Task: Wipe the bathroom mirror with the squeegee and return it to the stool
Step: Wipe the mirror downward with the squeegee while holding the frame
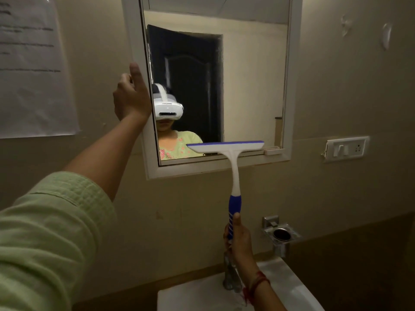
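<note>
The white-framed mirror (pixel 251 86) hangs on the beige wall straight ahead. My right hand (pixel 238 240) grips the blue end of the squeegee (pixel 233 167) handle, holding it upright. Its blue-edged white blade lies level across the mirror's lower edge, right of centre. My left hand (pixel 131 95) rests against the mirror's left frame with fingers curled around its edge and the thumb pointing up. The stool is out of view.
A white sink (pixel 283 286) with a metal tap (pixel 231 274) sits below my right hand. A chrome holder (pixel 280 235) juts from the wall right of the handle. A switch plate (pixel 345 148) is further right. Paper sheet (pixel 33 63) hangs at left.
</note>
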Available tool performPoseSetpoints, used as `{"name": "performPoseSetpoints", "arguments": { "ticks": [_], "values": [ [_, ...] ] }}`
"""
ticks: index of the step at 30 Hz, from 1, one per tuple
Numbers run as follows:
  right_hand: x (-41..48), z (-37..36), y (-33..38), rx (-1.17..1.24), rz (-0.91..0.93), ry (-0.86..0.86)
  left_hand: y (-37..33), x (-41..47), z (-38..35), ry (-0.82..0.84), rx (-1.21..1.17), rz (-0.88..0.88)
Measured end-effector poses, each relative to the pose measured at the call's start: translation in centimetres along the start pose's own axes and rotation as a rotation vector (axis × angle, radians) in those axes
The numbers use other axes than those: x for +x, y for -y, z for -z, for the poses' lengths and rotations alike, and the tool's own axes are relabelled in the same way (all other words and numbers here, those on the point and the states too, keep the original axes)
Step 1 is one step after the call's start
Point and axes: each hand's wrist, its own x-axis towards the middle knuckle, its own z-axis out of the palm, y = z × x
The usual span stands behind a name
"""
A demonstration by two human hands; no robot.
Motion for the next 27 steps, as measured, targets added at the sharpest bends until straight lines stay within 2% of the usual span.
{"name": "performPoseSetpoints", "arguments": {
  "ticks": [4,10,16,20,27],
  "values": [
    [0.7,0.1,1.6,-0.027,-0.003,0.034,-0.2,-0.1,0.2,-0.003,0.015,0.009],
    [-0.5,0.6,0.1,-0.04,-0.024,-0.006,-0.2,-0.2,0.2,0.005,-0.005,0.014],
    [-0.4,0.7,1.5,-0.025,0.084,-0.114,-0.3,-0.3,0.2,-0.003,0.0,0.003],
    [0.1,0.4,5.1,0.085,0.205,-0.158,-0.3,-0.3,0.3,-0.015,0.0,-0.004],
    [3.7,-0.1,16.7,0.176,0.357,-0.014,0.2,-0.9,0.2,-0.008,0.001,-0.016]
  ]
}}
